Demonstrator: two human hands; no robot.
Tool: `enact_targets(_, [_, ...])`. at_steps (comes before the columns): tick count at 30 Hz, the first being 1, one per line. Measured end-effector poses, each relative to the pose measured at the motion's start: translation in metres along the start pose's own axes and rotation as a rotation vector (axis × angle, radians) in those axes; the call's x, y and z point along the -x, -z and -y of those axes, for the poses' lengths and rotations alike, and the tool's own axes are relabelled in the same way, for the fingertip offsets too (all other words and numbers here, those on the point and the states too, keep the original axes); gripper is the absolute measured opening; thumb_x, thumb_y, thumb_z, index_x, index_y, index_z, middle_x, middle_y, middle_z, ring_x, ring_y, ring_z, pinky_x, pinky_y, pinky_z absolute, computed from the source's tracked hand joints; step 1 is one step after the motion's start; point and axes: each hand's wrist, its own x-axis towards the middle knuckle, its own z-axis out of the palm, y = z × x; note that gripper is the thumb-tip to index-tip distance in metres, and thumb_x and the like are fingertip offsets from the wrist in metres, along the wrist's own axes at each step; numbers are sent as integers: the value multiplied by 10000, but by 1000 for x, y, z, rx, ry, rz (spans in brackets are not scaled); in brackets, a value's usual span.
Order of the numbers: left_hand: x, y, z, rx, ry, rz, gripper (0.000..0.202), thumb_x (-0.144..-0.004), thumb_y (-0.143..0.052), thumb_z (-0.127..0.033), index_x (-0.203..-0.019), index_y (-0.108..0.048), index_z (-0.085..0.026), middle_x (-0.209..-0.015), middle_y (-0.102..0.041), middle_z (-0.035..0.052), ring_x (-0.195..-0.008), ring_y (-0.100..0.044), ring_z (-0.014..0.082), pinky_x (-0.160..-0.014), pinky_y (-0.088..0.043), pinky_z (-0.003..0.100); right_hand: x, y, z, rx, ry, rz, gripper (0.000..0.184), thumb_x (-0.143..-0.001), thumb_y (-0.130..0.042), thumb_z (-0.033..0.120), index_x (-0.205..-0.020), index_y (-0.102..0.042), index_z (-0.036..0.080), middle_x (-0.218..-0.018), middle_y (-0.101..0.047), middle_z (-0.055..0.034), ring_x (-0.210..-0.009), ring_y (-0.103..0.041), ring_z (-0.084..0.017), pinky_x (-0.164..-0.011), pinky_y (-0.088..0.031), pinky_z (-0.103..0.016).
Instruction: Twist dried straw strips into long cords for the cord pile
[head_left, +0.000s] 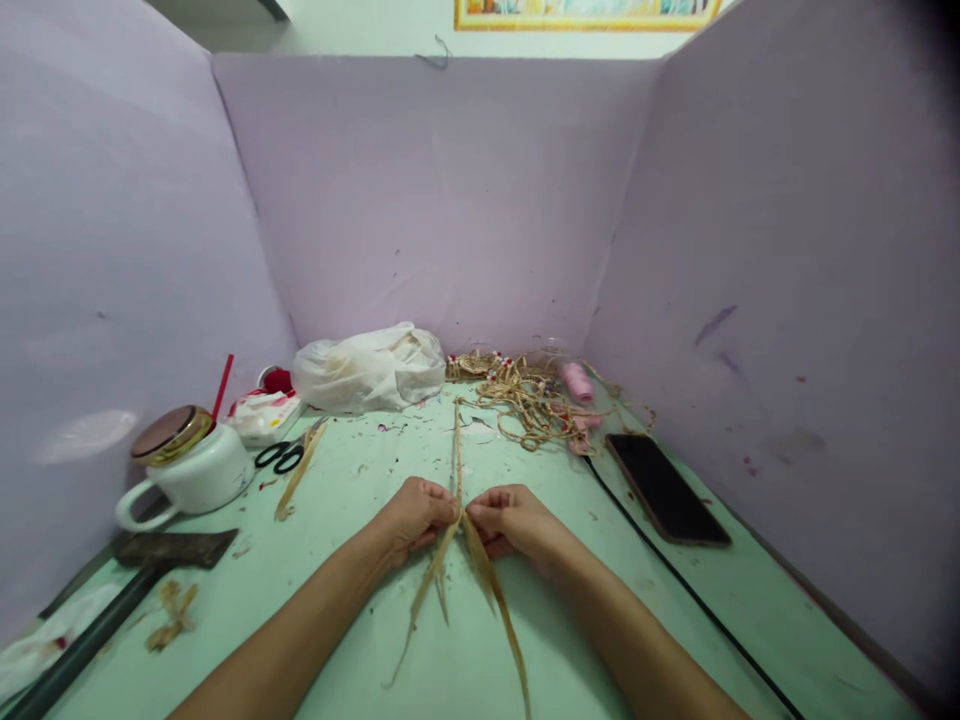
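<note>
A thin braided or twisted cord of tan dried fibre [459, 450] runs straight up the middle of the table. Its near end splits into loose fibre strands [480, 560] that fan out toward me. At the split, my left hand [416, 515] is closed in a pinch on the strands from the left. My right hand [514, 518] pinches them from the right, fingertips close to the left hand's. Whatever lies between the fingertips is mostly covered. Behind them lies a tangled heap of similar cord [529, 395], beside a pink thread spool [577, 382].
On the left stand a white mug [202, 470] with a lid, black-handled scissors [281, 457], a loose fibre strip [300, 470] and a hammer [176, 548]. A white plastic bag [371, 370] sits at the back. At right lie a phone [667, 490] and black cable [675, 575]. Lilac walls [450, 200] enclose the table.
</note>
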Motion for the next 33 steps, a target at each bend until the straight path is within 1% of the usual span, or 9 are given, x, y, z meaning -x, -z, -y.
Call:
enact_targets(7, [-3, 4, 3, 14, -10, 33, 112, -509, -562, -224, -548, -520, -129, -357, -397, -67, -252, -213, 18, -292, -89, 190, -5, 22, -9, 274, 48, 208, 149, -552, -662, 208, -646, -585, 121, -473, -527, 38, -404, -477, -63, -405, -366, -172])
enact_targets(12, [-3, 4, 5, 7, -9, 56, 112, -515, -560, -229, -553, -526, -130, -351, -380, -72, -252, -216, 22, -289, -84, 193, -10, 21, -15, 335, 125, 219, 112, -561, -605, 196, -504, -542, 123, -362, -447, 57, -327, -359, -31, -356, -274, -164])
enact_targets(19, [-2, 1, 1, -15, 3, 25, 101, -507, -557, -221, -528, -508, -134, -336, -368, -76, -257, -211, 18, -301, -90, 189, -7, 25, -11, 333, 94, 248, 124, -538, -638, 192, -488, -551, 118, -382, -470, 46, -351, -388, -41, -381, -314, -171])
enact_targets(21, [-2, 2, 1, 7, 9, 33, 105, -501, -560, -222, -534, -516, -132, -341, -375, -74, -256, -213, 19, -299, -80, 192, -6, 24, -8, 281, 118, 220, 145, -527, -684, 209, -575, -591, 109, -443, -518, 33, -401, -443, -56, -421, -358, -178])
enact_targets(24, [-3, 3, 1, 37, -1, 62, 110, -496, -565, -224, -529, -525, -128, -340, -360, -78, -258, -202, 16, -298, -69, 193, -5, 14, -2, 44, 180, 62, 275, -540, -716, 240, -756, -599, 116, -595, -597, 1, -510, -527, -79, -513, -419, -194])
enact_targets(26, [-2, 4, 0, 38, -17, 79, 102, -499, -559, -220, -512, -519, -127, -338, -355, -77, -259, -197, 14, -298, -69, 193, -5, 3, 0, -71, 167, 20, 225, -602, -679, 264, -742, -582, 116, -610, -601, -13, -527, -541, -85, -538, -432, -204])
enact_targets(28, [-2, 4, 0, 31, -25, 91, 96, -505, -548, -218, -498, -510, -129, -343, -376, -66, -257, -208, 17, -298, -71, 194, -5, -9, 0, -97, 100, 61, 154, -681, -603, 263, -675, -564, 114, -554, -581, -18, -493, -526, -83, -526, -429, -208])
enact_targets(30, [-2, 4, -1, 23, -23, 98, 88, -505, -535, -213, -496, -508, -130, -358, -415, -49, -254, -223, 22, -296, -69, 198, -7, -17, -2, -83, 50, 81, 144, -729, -526, 227, -634, -542, 119, -492, -547, -9, -434, -485, -74, -470, -396, -194])
enact_targets(33, [-3, 4, 1, -6, -26, 105, 78, -498, -511, -197, -502, -528, -121, -389, -468, -24, -253, -225, 24, -293, -72, 204, -10, -20, -7, -13, 55, 23, 154, -719, -494, 171, -572, -510, 127, -425, -482, 24, -336, -344, -38, -360, -235, -170])
